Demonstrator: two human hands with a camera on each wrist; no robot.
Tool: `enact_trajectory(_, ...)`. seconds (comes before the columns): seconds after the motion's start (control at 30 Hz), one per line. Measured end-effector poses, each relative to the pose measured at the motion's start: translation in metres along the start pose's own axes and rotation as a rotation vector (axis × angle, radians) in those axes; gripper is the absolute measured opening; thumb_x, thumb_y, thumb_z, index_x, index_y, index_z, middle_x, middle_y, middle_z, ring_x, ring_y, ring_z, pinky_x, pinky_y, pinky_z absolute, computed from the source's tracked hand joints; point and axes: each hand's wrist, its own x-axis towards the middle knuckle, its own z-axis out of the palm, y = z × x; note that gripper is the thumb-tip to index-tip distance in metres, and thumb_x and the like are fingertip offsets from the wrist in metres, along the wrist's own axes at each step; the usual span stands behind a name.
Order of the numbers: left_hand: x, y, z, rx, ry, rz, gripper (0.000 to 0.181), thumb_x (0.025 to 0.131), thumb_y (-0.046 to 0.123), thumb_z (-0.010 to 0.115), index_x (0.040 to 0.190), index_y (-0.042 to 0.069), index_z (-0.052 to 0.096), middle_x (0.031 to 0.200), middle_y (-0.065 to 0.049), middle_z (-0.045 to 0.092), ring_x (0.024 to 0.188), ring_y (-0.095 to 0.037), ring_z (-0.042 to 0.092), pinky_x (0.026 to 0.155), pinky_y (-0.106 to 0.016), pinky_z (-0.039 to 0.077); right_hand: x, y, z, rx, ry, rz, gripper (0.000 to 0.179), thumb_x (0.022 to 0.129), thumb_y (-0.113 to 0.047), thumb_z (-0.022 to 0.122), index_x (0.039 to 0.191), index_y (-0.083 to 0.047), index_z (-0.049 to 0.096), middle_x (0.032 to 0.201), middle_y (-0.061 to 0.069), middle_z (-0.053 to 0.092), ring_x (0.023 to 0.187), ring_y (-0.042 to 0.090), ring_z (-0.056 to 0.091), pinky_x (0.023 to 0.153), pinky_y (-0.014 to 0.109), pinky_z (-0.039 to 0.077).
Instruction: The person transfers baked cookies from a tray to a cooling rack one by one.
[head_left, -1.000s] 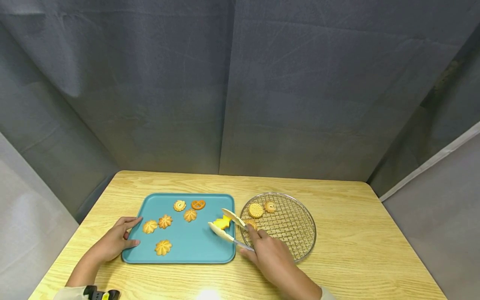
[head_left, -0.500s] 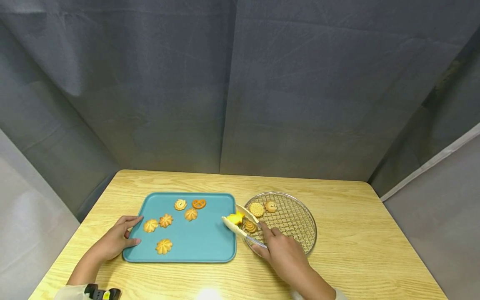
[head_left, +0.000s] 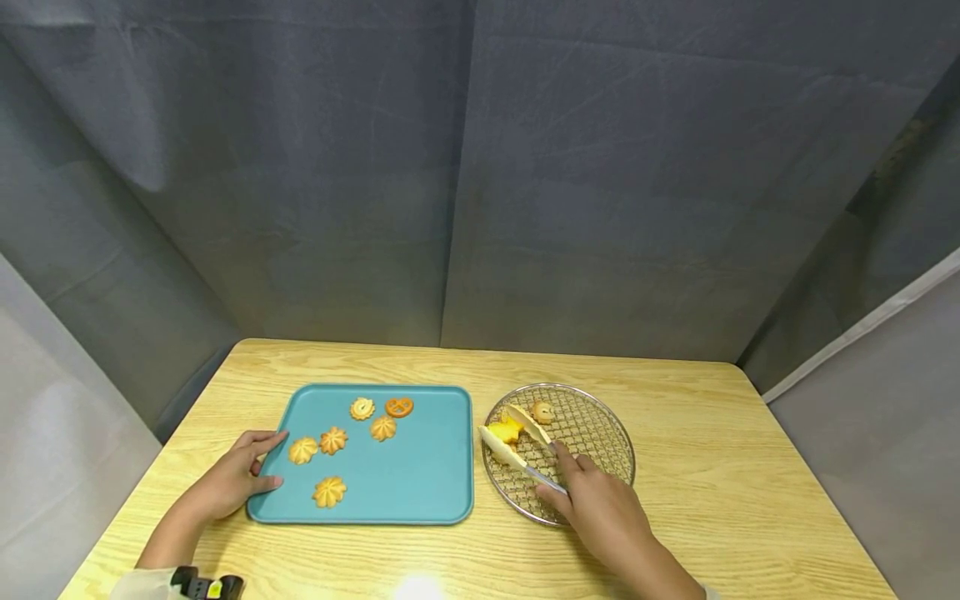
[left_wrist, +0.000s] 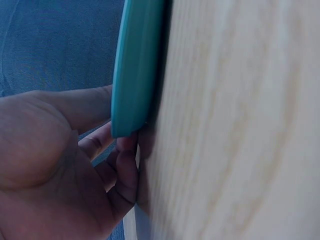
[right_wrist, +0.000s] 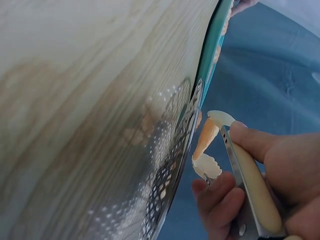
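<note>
In the head view my right hand (head_left: 606, 510) grips a pair of tongs (head_left: 504, 448) with cream scalloped tips and metal arms. Between the tips is a bright yellow, jagged-edged piece (head_left: 507, 429), over the left part of a round wire rack (head_left: 592, 450). Seen from the right wrist, the piece (right_wrist: 205, 137) is raised above the mesh, spanning the tips. My left hand (head_left: 228, 483) holds the left rim of a teal tray (head_left: 405, 492); in the left wrist view the thumb lies over the rim and other fingers curl below its edge.
Flower-shaped cookies (head_left: 328, 492), a swirl-topped cookie (head_left: 362, 408) and a pretzel (head_left: 399, 407) lie on the tray. On the rack a small cookie (head_left: 542, 412) shows; the tongs and yellow piece cover others. Tray and rack stand close together on a wooden table (head_left: 720, 467), backed by a grey curtain (head_left: 600, 208).
My right hand has carried the tongs and yellow piece rightward from over the tray's right side to over the rack. The left hand has stayed at the tray's rim.
</note>
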Motion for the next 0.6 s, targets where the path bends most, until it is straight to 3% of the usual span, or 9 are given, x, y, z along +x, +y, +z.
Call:
enact_trajectory(0.3,0.000,0.002,-0.001,0.014,-0.008,-0.007,0.078,0.092,0.007,0.076,0.156,-0.011,0.034,0.150,-0.032,0.031,0.091,-0.025,0.041,0.070,-0.028,0.038,-0.008,0.018,-0.005,-0.001,-0.007,0.030,0.071,0.097,-0.047,0.070,0.150,-0.002,0.052,0.123,0.030,0.067,0.084,0.041,0.072,0.063,0.049,0.058)
enact_trajectory(0.47,0.000,0.000,-0.001,0.014,-0.009,-0.001,0.078,0.092,0.007,0.076,0.156,-0.010,0.034,0.150,-0.032,0.031,0.091,-0.024,0.041,0.070,-0.028,0.038,-0.012,0.026,-0.008,0.016,-0.046,0.059,0.072,0.098,-0.047,0.068,0.151,-0.001,0.051,0.124,0.031,0.066,0.063,0.028,0.068,0.052,0.040,0.053)
enact_trajectory(0.6,-0.001,-0.001,-0.001,0.009,-0.003,0.003,0.079,0.091,0.006,0.076,0.156,-0.011,0.034,0.150,-0.032,0.031,0.089,-0.024,0.041,0.069,-0.028,0.038,-0.014,0.031,-0.010,0.024,-0.048,0.062,0.071,0.099,-0.046,0.068,0.150,0.000,0.052,0.126,0.033,0.065,0.062,0.029,0.068,0.052,0.041,0.053)
